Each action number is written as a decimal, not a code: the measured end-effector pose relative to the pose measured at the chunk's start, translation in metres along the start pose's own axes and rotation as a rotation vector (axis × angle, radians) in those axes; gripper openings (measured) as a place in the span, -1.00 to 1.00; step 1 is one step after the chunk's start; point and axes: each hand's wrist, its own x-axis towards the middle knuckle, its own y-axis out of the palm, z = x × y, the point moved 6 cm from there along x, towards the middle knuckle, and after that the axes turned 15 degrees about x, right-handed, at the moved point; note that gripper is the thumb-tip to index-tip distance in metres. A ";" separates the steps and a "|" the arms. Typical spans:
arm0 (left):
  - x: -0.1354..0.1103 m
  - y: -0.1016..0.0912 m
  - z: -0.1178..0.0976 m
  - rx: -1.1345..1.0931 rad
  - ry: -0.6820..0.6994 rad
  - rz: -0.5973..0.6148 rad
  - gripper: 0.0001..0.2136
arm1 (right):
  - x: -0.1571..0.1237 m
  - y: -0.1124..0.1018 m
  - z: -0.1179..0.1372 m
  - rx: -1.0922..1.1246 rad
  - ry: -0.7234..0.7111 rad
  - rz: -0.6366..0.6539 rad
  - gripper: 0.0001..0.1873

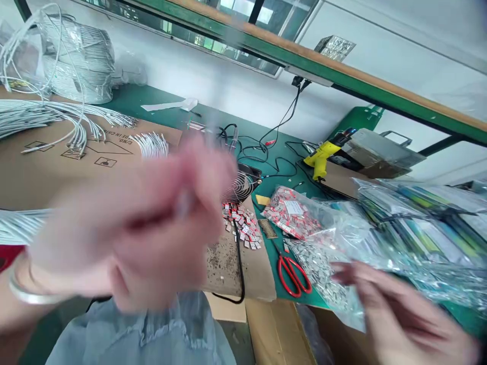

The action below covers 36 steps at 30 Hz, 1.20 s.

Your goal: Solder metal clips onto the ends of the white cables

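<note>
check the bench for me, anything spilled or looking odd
Yes: dark, crumb-like debris lies scattered across the cardboard in front of the wire-guarded fan. It looks like spilled waste, being strewn loose rather than gathered, though the bits are too small to identify.

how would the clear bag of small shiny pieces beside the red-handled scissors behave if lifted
The clear bag would probably be floppy, since its thin plastic looks crumpled. It may feel heavy for its size, as the many small pieces inside look metallic. They would likely slide and bunch at the bottom, since they appear loose.
</note>
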 end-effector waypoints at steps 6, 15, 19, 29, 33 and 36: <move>-0.005 0.001 0.144 0.252 -0.350 0.145 -0.68 | -0.070 0.133 -0.002 0.297 0.258 0.688 -0.83; -0.020 -0.023 0.181 0.867 -0.319 0.049 -0.64 | -0.089 0.157 -0.015 0.556 0.620 0.607 -0.90; -0.003 -0.010 0.185 0.597 -0.275 0.023 -0.68 | -0.098 0.163 -0.013 0.596 0.703 0.676 -0.84; 0.013 -0.009 0.185 0.236 -0.200 -0.118 -0.62 | -0.086 0.148 -0.018 0.687 0.588 0.548 -0.88; 0.011 -0.012 0.184 0.296 -0.199 -0.098 -0.66 | -0.087 0.155 -0.003 0.574 0.480 0.719 -0.95; 0.007 -0.015 0.179 0.479 -0.140 -0.139 -0.71 | -0.085 0.156 0.003 0.512 0.424 0.735 -0.93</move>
